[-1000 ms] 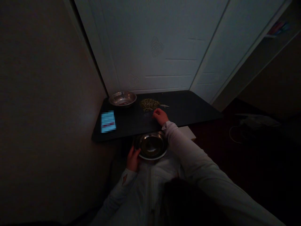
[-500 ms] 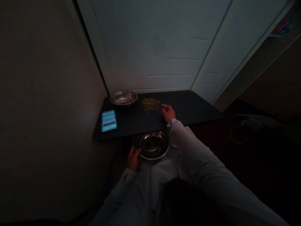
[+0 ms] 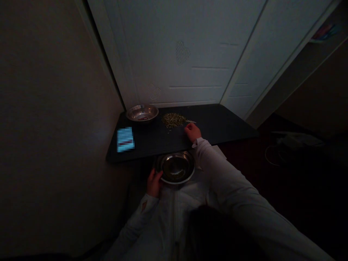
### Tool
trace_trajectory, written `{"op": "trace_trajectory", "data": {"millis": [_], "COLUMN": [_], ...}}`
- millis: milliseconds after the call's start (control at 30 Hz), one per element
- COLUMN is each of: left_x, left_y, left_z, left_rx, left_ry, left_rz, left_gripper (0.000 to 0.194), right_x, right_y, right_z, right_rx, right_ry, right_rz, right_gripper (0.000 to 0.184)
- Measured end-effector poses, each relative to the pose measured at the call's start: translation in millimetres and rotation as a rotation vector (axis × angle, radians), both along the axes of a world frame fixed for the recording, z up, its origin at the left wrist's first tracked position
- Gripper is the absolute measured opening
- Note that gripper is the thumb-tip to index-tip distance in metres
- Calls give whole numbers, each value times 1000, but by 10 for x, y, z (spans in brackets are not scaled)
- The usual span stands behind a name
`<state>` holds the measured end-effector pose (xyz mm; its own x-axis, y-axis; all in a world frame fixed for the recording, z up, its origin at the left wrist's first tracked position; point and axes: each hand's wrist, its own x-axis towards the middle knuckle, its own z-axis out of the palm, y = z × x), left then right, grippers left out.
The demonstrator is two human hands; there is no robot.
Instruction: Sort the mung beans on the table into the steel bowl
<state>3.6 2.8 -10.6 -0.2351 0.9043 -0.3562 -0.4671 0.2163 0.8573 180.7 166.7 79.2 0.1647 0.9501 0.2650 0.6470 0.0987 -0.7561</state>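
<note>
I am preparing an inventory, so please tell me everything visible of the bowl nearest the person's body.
The bowl is round and looks metallic, with a bright rim. Its open side faces up, by the near edge of the dark table. The left hand holds its left side; a pale patch inside is too dim to identify.

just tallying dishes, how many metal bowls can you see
2. One metal bowl stands at the back left of the dark table; the second bowl is nearer the person, past the table's edge, with the left hand at its rim. Any bowl nested beneath would be hidden.
</note>
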Motion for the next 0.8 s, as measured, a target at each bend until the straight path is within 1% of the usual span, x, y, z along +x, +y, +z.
{"op": "trace_trajectory", "data": {"millis": [100,367,500,600,700,800], "left_x": [0,-7,-4,-4,-8,-16], "left_y": [1,-1,7,10,9,1], "left_z": [-1,24,-1,-36,-60,-42], "left_rx": [-6,33,18,-15,-17,-3], "left_ry": [-10,57,41,6,-1,39], "left_rz": [2,5,7,0,-9,-13], "left_gripper": [41,39,37,39,43,41], "right_x": [-1,-13,-48,-77,-94,-100], "right_y": [-11,-36,-39,-46,-53,-49], "right_z": [3,8,-1,-2,2,-3], "right_rx": [7,0,6,1,9,5], "right_ry": [-6,-26,-25,-27,-48,-55], "right_rz": [6,32,80,113,111,117], "right_gripper": [13,11,11,12,12,13]}}
